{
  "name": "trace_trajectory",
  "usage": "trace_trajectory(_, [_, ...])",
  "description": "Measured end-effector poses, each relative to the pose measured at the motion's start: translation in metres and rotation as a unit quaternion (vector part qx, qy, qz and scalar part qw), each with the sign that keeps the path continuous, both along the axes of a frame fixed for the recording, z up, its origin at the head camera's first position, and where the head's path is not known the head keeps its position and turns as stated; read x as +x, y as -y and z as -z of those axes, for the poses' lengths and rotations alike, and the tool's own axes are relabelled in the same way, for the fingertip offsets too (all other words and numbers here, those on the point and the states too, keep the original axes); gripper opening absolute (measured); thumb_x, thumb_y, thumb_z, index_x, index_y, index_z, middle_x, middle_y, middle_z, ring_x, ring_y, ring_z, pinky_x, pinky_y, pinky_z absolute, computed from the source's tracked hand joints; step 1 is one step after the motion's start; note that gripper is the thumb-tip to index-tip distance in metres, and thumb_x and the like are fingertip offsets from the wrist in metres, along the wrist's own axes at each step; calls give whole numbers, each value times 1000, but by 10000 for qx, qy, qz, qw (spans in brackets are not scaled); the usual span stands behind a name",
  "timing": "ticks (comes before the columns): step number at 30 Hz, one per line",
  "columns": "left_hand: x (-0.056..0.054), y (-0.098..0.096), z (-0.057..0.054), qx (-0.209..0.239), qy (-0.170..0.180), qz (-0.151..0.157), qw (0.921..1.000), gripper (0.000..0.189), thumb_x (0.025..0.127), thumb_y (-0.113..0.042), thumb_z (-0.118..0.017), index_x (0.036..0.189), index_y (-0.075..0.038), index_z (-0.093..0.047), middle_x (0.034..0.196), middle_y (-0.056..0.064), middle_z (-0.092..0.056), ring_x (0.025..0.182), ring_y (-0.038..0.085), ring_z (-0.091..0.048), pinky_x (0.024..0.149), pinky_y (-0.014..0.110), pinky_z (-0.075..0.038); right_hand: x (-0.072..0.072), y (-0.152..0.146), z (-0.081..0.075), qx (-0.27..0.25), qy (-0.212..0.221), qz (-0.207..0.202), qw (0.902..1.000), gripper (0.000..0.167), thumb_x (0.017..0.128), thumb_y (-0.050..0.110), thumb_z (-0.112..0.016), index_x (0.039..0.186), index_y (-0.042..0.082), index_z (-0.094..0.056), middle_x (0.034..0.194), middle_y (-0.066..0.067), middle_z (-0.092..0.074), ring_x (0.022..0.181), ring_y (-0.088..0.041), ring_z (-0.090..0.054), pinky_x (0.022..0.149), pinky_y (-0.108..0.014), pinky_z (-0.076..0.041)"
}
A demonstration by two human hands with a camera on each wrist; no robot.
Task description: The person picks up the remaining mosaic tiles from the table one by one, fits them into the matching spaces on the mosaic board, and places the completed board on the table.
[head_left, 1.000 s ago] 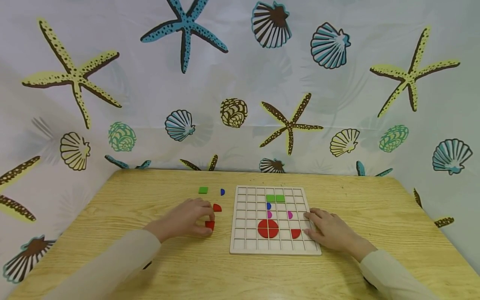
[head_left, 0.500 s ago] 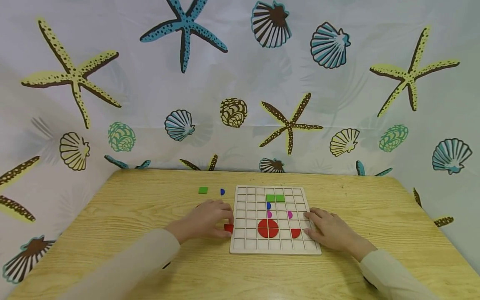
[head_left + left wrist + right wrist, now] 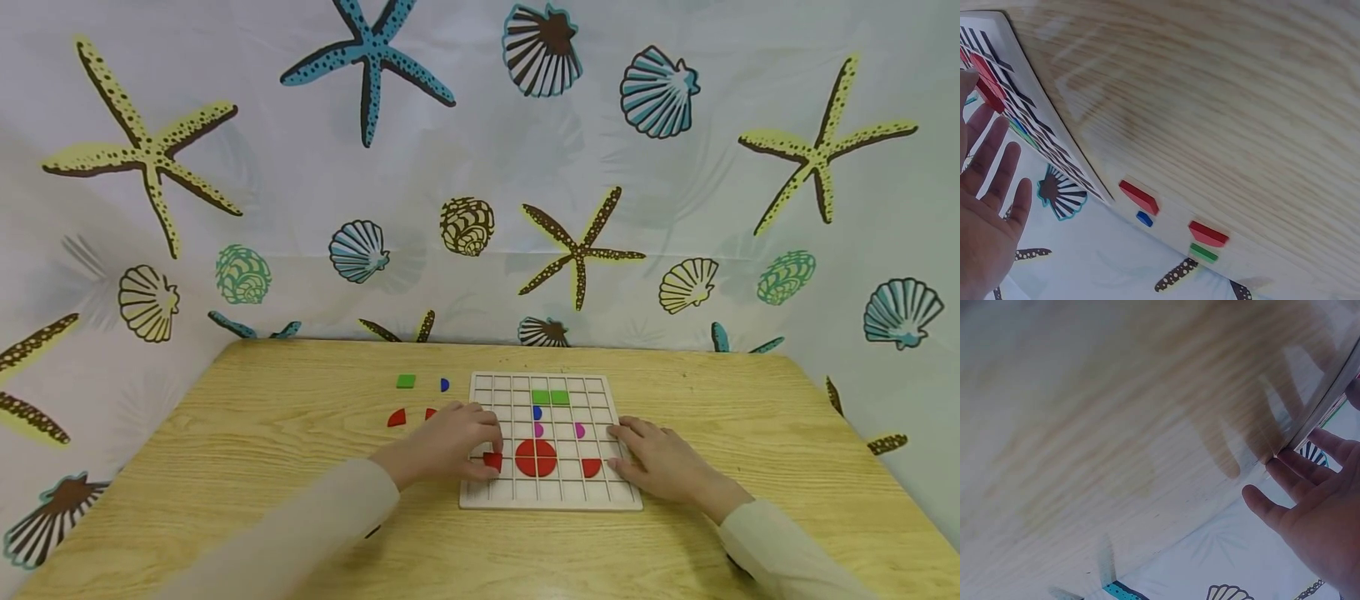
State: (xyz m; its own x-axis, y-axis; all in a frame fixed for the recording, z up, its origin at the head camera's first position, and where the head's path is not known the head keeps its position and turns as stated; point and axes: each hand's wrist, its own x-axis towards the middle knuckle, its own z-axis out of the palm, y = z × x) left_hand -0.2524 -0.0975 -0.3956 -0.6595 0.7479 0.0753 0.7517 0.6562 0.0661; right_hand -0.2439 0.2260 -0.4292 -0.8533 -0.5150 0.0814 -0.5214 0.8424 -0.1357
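Note:
My left hand [image 3: 448, 446] is over the left part of a white gridded board [image 3: 551, 493], pinching a small red piece [image 3: 492, 462] between thumb and fingers. In the left wrist view the held red piece [image 3: 990, 95] is tilted, and the other fingers are spread. My right hand [image 3: 663, 462] rests at the board's right edge, its fingertips touching the rim. On the board lie a red circle [image 3: 536, 458] made of quarter pieces, a red quarter circle [image 3: 592, 467], two green squares [image 3: 551, 397], a blue half circle [image 3: 537, 413] and two magenta half circles [image 3: 580, 431].
Left of the board on the wooden table [image 3: 285, 400] lie a green square [image 3: 406, 382], a blue half circle [image 3: 445, 385] and two red quarter circles [image 3: 397, 417], one partly behind my left hand. A cloth [image 3: 480, 167] printed with starfish and shells hangs behind.
My left hand has moved right with the red piece, from the table to over the board. Red pieces on the table came back into view behind it. My right hand stayed put.

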Motion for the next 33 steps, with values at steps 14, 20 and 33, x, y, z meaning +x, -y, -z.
trace_trajectory(14, [3, -40, 5, -5, -99, 40, 9999, 30, 81, -47, -63, 98, -22, -67, 112, -5, -62, 105, 15, -53, 98, 40, -39, 2, 1, -4, 23, 82, 40, 10000, 51, 92, 38, -49, 133, 8, -46, 135, -18, -44, 122, -35, -45, 95, -55, -36])
trace_trajectory(20, [4, -55, 4, 83, -177, 118, 9997, 29, 81, -46, -64, 97, -22, -67, 103, -8, -62, 94, 10, -51, 92, 36, -42, 2, 1, -4, 37, 116, 73, 9999, 51, 92, 38, -49, 133, 8, -46, 135, -18, -44, 123, -35, -45, 95, -56, -36])
trace_trajectory(33, [-2, -79, 9, 34, -286, 86, 9995, 24, 82, -45, -62, 94, -25, -66, 98, -10, -61, 90, 10, -49, 88, 33, -42, 1, 1, -3, 26, 75, 61, 9999, 51, 91, 39, -50, 132, 8, -47, 134, -18, -45, 121, -36, -46, 93, -57, -37])
